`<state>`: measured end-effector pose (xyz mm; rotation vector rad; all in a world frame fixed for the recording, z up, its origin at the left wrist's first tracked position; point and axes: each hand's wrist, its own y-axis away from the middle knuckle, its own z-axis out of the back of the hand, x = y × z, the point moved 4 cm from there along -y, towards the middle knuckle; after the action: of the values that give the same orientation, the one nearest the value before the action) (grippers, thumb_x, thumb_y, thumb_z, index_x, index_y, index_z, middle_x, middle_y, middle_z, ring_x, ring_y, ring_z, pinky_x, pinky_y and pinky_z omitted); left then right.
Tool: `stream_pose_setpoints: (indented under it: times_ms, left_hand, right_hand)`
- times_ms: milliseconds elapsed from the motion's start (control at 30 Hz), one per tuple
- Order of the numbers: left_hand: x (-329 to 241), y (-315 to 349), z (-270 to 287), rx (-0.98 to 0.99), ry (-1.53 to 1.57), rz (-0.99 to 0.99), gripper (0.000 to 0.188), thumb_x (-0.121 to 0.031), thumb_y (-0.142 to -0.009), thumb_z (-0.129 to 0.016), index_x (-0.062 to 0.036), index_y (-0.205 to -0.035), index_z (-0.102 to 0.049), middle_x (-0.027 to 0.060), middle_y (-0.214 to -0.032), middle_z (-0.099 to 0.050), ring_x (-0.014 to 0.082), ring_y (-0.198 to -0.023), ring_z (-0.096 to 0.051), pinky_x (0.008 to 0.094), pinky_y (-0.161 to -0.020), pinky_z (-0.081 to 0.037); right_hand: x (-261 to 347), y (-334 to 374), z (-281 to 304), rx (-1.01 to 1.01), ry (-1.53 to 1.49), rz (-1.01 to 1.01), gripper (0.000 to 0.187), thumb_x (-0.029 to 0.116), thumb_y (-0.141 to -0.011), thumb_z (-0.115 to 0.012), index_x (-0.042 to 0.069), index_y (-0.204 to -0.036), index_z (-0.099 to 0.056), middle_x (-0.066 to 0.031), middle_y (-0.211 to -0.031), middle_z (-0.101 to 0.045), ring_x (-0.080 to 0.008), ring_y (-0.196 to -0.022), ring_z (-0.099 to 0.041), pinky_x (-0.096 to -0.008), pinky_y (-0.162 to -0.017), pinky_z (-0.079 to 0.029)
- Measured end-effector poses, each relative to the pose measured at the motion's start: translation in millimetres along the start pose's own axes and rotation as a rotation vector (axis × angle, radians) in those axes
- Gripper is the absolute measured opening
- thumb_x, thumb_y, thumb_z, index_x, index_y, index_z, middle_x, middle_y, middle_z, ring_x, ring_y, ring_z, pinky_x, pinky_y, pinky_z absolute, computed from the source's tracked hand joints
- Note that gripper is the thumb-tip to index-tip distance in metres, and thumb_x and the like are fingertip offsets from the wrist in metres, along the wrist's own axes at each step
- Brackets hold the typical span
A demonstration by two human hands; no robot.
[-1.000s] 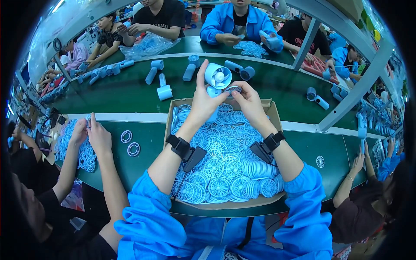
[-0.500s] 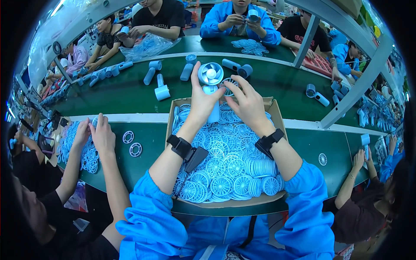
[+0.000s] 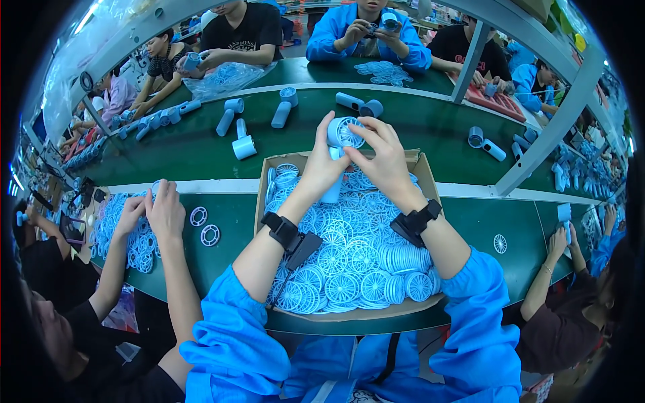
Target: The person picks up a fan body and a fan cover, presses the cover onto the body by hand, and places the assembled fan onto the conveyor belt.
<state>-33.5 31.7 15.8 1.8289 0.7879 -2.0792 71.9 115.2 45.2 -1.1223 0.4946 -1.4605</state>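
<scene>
Handheld fan body [image 3: 345, 136], pale blue: gripped by left hand [image 3: 322, 166] and right hand [image 3: 381, 158], fingers closed, above the cardboard box [image 3: 424, 176] of grilles [image 3: 349, 258].

Belt [image 3: 201, 144] bare before box [image 3: 363, 316]; co-worker's hands [image 3: 158, 211] left.

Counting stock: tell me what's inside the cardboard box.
The cardboard box holds a heap of round blue fan grilles, some flat, some stacked on edge. Both forearms, the left hand and the right hand cover parts of it; the bottom is hidden under the heap.
</scene>
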Motion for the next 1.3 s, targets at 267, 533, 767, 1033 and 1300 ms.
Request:
stream_pose_setpoints:
  times_ms: [267,533,767,1033,1300]
  left_hand:
    - [4,-1,0,0.025,-0.033,-0.026,0.080,0.003,-0.084,-0.056,-0.0200,-0.147,-0.012,0.0164,-0.111,-0.055,0.0167,-0.071,-0.065,0.0256,-0.052,-0.053]
    - [7,2,2,0.089,-0.015,0.088,0.081,0.000,-0.085,-0.056,-0.0194,-0.147,-0.008,0.0162,-0.108,-0.056,0.0155,-0.069,-0.064,0.0273,-0.052,-0.054]
    - [2,9,-10,0.166,0.221,0.246,0.081,-0.002,-0.084,-0.060,-0.0185,-0.146,-0.010,0.0131,-0.101,-0.056,0.0154,-0.065,-0.061,0.0283,-0.050,-0.052]
    - [-9,10,-4,0.218,0.312,0.126,0.067,-0.021,-0.092,-0.052,-0.0218,-0.146,-0.014,0.0099,-0.093,-0.057,0.0143,-0.061,-0.059,0.0265,-0.049,-0.050]
    - [-9,6,-5,0.112,0.130,0.050,0.048,-0.040,-0.100,-0.033,-0.0211,-0.143,-0.026,0.0068,-0.079,-0.055,0.0116,-0.057,-0.056,0.0245,-0.046,-0.047]
  right_hand:
    - [0,0,1,0.023,-0.014,-0.016,0.038,0.014,-0.072,-0.076,0.004,-0.108,-0.067,-0.0132,-0.117,-0.058,-0.0288,-0.108,-0.055,-0.0367,-0.089,-0.047]
    - [-3,2,-2,0.079,0.048,0.055,0.035,0.013,-0.074,-0.074,0.005,-0.108,-0.067,-0.0119,-0.116,-0.059,-0.0272,-0.101,-0.056,-0.0356,-0.087,-0.048]
    - [-16,9,-14,0.086,0.238,0.170,0.030,0.019,-0.083,-0.066,0.010,-0.112,-0.066,-0.0139,-0.117,-0.057,-0.0299,-0.101,-0.054,-0.0391,-0.087,-0.047]
    - [-13,10,-23,0.265,-1.233,-0.805,0.055,0.013,-0.091,-0.057,0.016,-0.141,-0.035,-0.0047,-0.107,-0.053,-0.0106,-0.085,-0.053,-0.0254,-0.070,-0.046]
    - [-8,6,-17,0.214,-1.068,-0.689,0.049,0.014,-0.091,-0.059,0.012,-0.136,-0.040,-0.0014,-0.101,-0.054,-0.0062,-0.075,-0.049,-0.0228,-0.066,-0.044]
